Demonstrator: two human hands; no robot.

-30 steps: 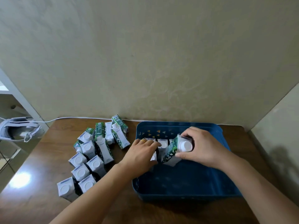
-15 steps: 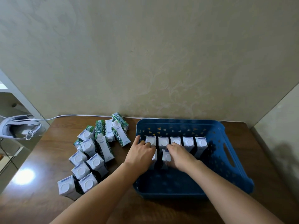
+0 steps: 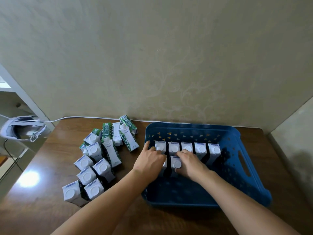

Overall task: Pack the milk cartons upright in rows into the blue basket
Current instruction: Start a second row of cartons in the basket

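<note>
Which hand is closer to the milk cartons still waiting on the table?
The left hand. It sits at the blue basket's left wall, beside the cartons on the table. The right hand is further inside the basket, farther away.

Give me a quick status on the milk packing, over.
Both hands in blue basket: left hand and right hand on second-row cartons. Back row of five upright. Loose cartons wait on table. Nothing blocking.

Glossy wood table (image 3: 50,192), plastic basket (image 3: 254,187)

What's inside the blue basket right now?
In the blue basket: a back row of five upright cartons, one second-row carton under the right hand. The left hand partly hides another.
</note>
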